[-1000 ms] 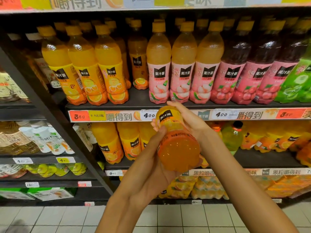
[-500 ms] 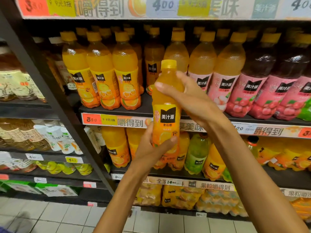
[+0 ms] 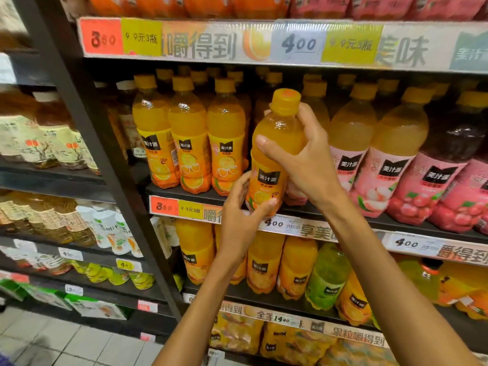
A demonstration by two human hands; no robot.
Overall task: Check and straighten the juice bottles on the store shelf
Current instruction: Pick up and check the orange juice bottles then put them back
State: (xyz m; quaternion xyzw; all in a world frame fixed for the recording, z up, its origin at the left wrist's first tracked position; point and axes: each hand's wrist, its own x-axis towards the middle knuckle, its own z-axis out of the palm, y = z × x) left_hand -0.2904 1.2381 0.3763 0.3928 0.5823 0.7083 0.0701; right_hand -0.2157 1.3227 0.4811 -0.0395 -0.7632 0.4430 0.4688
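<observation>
price tags (image 3: 101, 39): 350, 400

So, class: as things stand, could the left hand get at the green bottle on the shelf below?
Probably not yet: the left hand grips the base of the held orange bottle. The green bottle stands unblocked at the front.

Even, fairly bright store light falls from above and in front, so the bottle fronts and the shelf-edge price strips (image 3: 264, 43) read clearly, while the recesses behind the bottles sink into deep shadow. Small white highlights glint on the shoulders of the orange juice bottles (image 3: 188, 114) and on the dark bottle (image 3: 460, 133) at the right. The wide lens bends the black shelf upright (image 3: 87, 154) and tilts the shelves toward the frame edges. Softness grows outward: the left-hand shelves, the tiled floor (image 3: 52, 344) and the top row smear slightly. Colours look warm and saturated.
</observation>
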